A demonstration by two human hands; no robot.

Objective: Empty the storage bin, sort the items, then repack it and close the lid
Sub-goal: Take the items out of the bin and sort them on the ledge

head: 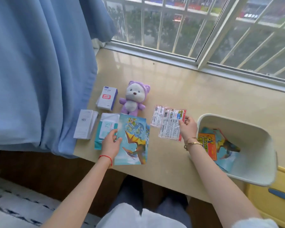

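A person seated at a pale desk (179, 96) by a barred window (204, 27) sorts items taken from a white storage bin (257, 145), which stands open at the right near edge of the desk. Two things remain inside it: an orange booklet (207, 145) and, beneath it, a blue dragon picture sheet (229, 147).

The left hand (110, 143) presses its fingers on the left edge of a dragon-print folder (132, 142) lying flat near the desk's front edge; a second sheet's edge shows just behind its right side. The right hand (188, 127) pinches the right edge of a clear packet with printed text (170, 127), which overlaps a second similar packet (158, 116) to its left.

Farther back stands one purple plush bear (134, 99), upright. To its left lies one white-and-purple box (107, 100). At the far left, against the blue curtain (39, 71), lies one white box (85, 124), and between it and the folder lie one teal-edged packet (105, 129) and a white one partly under it.

A red string circles the left wrist; two gold bangles sit on the right wrist.
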